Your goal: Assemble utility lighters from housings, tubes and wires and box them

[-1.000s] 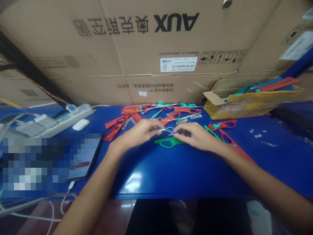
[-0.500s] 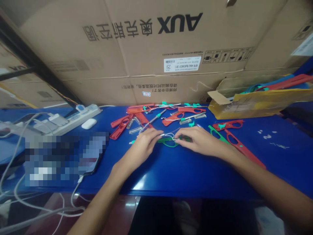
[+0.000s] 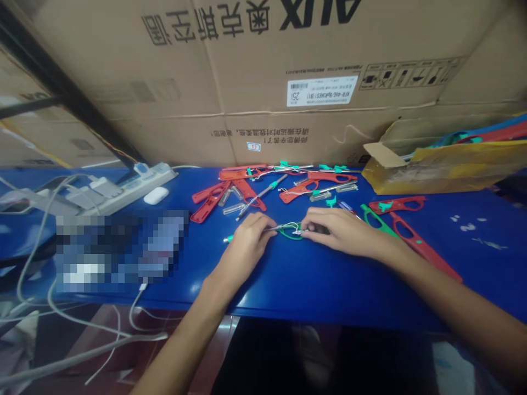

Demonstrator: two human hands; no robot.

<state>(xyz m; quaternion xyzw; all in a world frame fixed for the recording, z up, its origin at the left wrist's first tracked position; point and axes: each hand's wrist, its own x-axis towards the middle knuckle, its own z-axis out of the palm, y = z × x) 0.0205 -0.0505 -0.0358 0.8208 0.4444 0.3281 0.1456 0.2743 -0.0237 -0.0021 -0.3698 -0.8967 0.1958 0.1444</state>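
Shows a bare left hand [image 3: 249, 236] and a bare left forearm [image 3: 206, 312], slim and smooth in outline, running in from seven o'clock. Matches on the other side: bare right hand [image 3: 340, 230], with slender fingers, and bare right forearm [image 3: 432, 291], entering from four o'clock. Appears near-black in the dark clothing [image 3: 259, 362] at six o'clock, too dim to tell cut or fabric.

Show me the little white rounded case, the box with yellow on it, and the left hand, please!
White rounded case [image 3: 156, 196]: head view, middle of its top.
Box with yellow on it [image 3: 436, 173]: head view, its yellow front side.
Left hand [image 3: 246, 237]: head view, back of the hand.
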